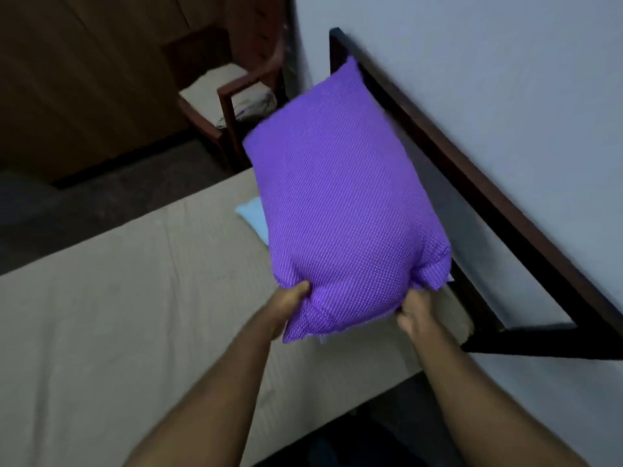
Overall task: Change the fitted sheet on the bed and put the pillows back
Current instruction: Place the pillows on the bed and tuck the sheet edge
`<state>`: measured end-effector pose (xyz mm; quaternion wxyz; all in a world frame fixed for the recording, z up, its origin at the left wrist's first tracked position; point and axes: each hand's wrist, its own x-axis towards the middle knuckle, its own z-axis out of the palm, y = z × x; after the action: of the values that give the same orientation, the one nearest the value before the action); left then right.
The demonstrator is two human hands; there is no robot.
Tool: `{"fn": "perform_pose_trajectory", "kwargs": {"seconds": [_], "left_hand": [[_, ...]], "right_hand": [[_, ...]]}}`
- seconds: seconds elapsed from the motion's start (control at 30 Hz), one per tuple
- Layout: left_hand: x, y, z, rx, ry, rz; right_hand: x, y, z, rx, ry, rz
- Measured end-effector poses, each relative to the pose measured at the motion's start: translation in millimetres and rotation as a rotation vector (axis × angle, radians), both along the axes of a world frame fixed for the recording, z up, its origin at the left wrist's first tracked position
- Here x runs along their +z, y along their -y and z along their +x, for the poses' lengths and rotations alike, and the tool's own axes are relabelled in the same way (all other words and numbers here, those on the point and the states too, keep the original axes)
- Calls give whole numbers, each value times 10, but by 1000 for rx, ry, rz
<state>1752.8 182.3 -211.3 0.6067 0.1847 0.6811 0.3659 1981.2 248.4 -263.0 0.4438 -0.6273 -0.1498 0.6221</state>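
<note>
Plump purple dotted-weave pillow (340, 203) above smooth beige sheet (118, 315)

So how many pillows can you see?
2. The purple pillow is held up over the bed by both hands, and a light blue pillow peeks out behind it on the bed. Others may be hidden.

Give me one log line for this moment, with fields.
step: placing pillow | left hand: grips purple pillow | right hand: grips it | bed: beige sheet on
</note>
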Motion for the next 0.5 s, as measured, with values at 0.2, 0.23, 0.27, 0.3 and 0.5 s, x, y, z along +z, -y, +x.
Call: {"fn": "perform_pose_trajectory", "kwargs": {"seconds": [0.2,0.23,0.27,0.3,0.5], "left_hand": [[-469,377,459,210,189,-284],[-478,377,464,170,154,-325],[-493,357,457,122,129,-358],[-507,333,431,56,101,-401],[-391,265,619,-393,-46,-442]], "right_hand": [[-666,232,243,54,91,-201],[-728,263,270,20,64,-232],[-745,266,291,-19,65,-241],[-759,260,297,-59,87,-232],[-675,-192,369,-9,246,-87]]}}
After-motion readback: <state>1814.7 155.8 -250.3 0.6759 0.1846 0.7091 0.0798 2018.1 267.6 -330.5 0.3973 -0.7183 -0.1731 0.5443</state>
